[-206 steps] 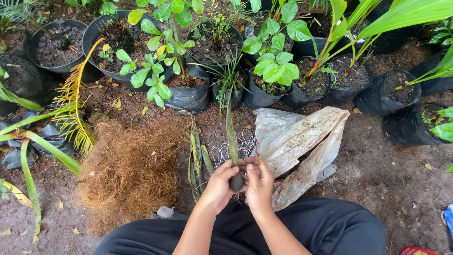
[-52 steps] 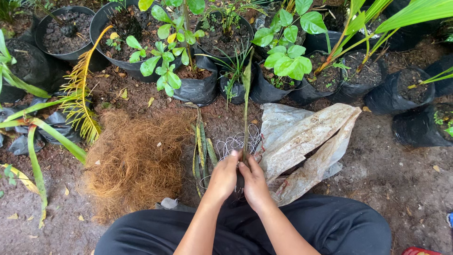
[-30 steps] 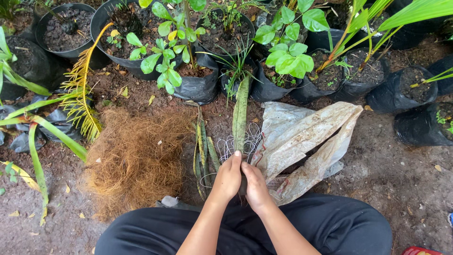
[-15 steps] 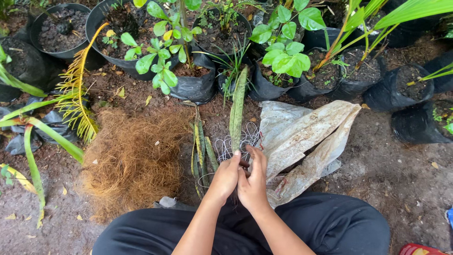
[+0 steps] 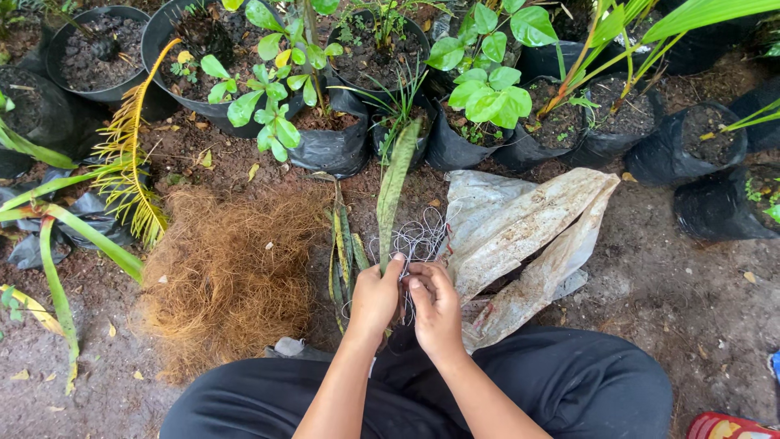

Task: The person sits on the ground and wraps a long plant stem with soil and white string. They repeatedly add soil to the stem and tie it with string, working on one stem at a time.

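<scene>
**Leaf upright in both hands**

Leaf [image 5: 396,183] has tilted right since half a second ago. My left hand [image 5: 375,297] is closed round its base, my right hand [image 5: 435,305] pinches thin string [image 5: 418,240] just beside it. Black pots [image 5: 325,146] behind hold soil and green plants. Brown fibre pile [image 5: 231,272] to the left, plastic sack [image 5: 524,236] to the right.
</scene>
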